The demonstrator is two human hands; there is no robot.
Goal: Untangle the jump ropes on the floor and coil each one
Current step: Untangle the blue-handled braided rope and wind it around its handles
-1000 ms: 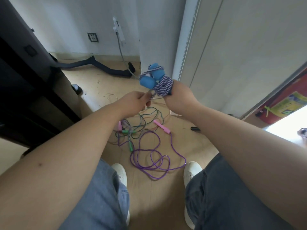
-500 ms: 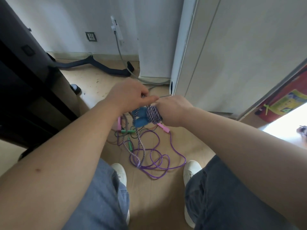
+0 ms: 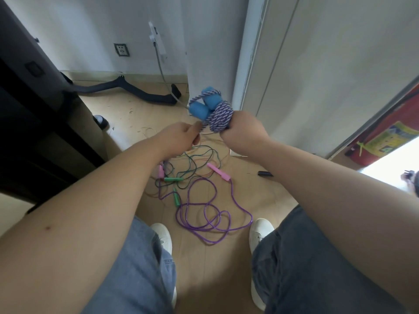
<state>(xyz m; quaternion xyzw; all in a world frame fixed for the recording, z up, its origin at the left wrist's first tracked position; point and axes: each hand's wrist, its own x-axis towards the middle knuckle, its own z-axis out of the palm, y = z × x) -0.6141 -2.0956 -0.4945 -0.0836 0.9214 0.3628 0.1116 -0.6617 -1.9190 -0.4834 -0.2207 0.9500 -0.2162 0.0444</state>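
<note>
My right hand [image 3: 243, 131] grips a coiled purple-and-white braided jump rope [image 3: 221, 117], held up in front of me, with its two blue foam handles [image 3: 200, 109] sticking out to the left. My left hand [image 3: 181, 138] pinches the loose end of that braided rope just below the handles. On the wooden floor below lie a purple jump rope [image 3: 210, 214] with pink handles [image 3: 218, 174] and a thin dark-green rope [image 3: 197, 159] with green handles [image 3: 173, 179], their cords crossing each other.
My two white shoes [image 3: 162, 234] stand at either side of the purple rope. A dark cabinet [image 3: 34, 123] fills the left. A black stand foot [image 3: 145, 96] and a grey cable lie by the wall; a small black object [image 3: 265, 174] lies to the right.
Both hands rose from low over the floor pile back up. The braided strand that trailed down to the floor half a second ago is now wound onto the coil.
</note>
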